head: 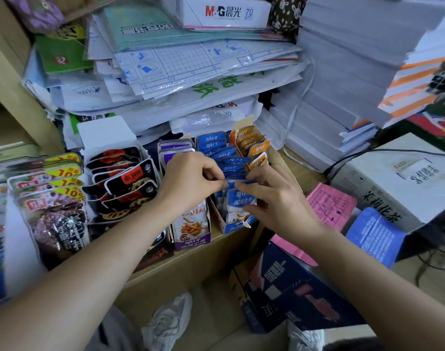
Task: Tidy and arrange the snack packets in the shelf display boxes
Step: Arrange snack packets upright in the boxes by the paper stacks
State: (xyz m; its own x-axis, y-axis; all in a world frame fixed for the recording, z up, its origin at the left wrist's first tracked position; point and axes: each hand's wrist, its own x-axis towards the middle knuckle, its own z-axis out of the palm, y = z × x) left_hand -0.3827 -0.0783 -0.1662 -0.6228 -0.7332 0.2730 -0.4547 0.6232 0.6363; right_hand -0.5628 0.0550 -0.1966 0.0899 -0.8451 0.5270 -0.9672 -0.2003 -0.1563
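Observation:
A row of blue snack packets (220, 154) stands in a blue display box (227, 228) at the middle of the shelf. My left hand (188, 178) and my right hand (274, 196) meet over the front of that row, and both pinch the top edges of blue packets there. To the left is a purple display box (192, 244) with purple packets (177, 148). An orange box with orange packets (254, 148) stands to the right. Black packets (125, 178) fill a white box further left.
Larger red and yellow snack bags (51, 193) lean at the far left. Stacks of paper and plastic sleeves (191, 72) tower behind the boxes. A white carton (403, 183) sits right, pink and blue sheets (332, 205) beside it. A dark blue carton (299, 290) lies below the shelf edge.

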